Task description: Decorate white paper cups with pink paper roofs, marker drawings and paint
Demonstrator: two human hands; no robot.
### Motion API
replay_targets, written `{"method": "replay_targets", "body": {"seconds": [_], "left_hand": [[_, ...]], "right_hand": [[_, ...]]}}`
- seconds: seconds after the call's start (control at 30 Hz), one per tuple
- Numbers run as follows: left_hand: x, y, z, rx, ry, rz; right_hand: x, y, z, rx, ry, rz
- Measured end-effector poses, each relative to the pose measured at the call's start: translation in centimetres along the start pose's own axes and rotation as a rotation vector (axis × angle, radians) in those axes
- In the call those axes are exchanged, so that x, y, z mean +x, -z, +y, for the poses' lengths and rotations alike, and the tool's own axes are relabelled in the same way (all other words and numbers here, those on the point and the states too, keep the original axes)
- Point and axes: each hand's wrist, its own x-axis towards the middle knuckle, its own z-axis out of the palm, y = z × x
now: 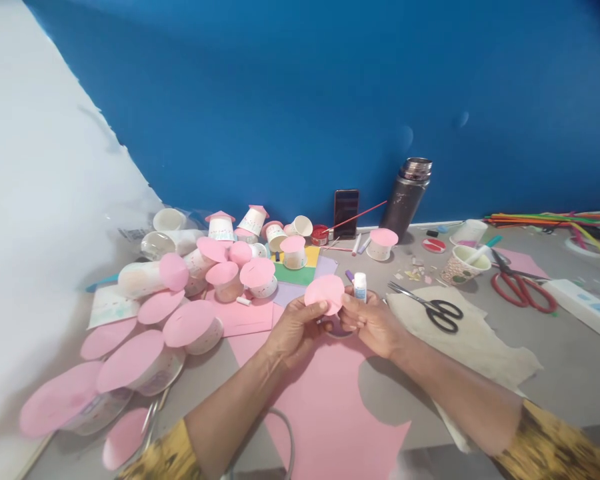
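My left hand (297, 328) pinches a round pink paper disc (325, 293) held up over the table. My right hand (373, 321) is closed on a small white glue bottle (361, 285) with its tip up, and its fingers also touch the disc's right edge. Both hands hover above a large pink paper sheet (330, 400) lying on the grey table (570, 360).
A heap of paper cups capped with pink discs (195, 293) fills the left. Black scissors (437, 310) lie on a cloth at right, red scissors (520, 288) farther right. A metal flask (407, 197), a phone (346, 213), a patterned cup (463, 263) and coloured sticks (555, 220) sit near the blue wall.
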Motion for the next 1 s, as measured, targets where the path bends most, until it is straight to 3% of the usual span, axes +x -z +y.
{"method": "replay_targets", "body": {"seconds": [0.2,0.33,0.47,0.6,0.73,1.0], "left_hand": [[-0.1,0.3,0.2,0.037,0.078,-0.113],[-0.2,0.3,0.4,0.035,0.077,-0.151],[-0.1,0.4,0.4,0.022,0.057,-0.091],[0.1,0.7,0.9,-0.004,0.022,0.008],[0.3,1.1,1.5,-0.027,0.015,0.035],[0.2,0.8,1.0,0.045,0.017,0.034]], "right_hand": [[0.1,-0.1,-0.3,-0.063,-0.013,0.070],[0.1,0.1,-0.1,-0.291,0.051,0.120],[-0.2,0.5,-0.3,-0.564,0.144,0.212],[-0.7,0.9,-1.1,-0.840,0.256,0.094],[-1.1,1.2,-1.5,-0.943,0.288,-0.049],[-1.3,0.9,-1.4,-1.202,0.393,-0.027]]}}
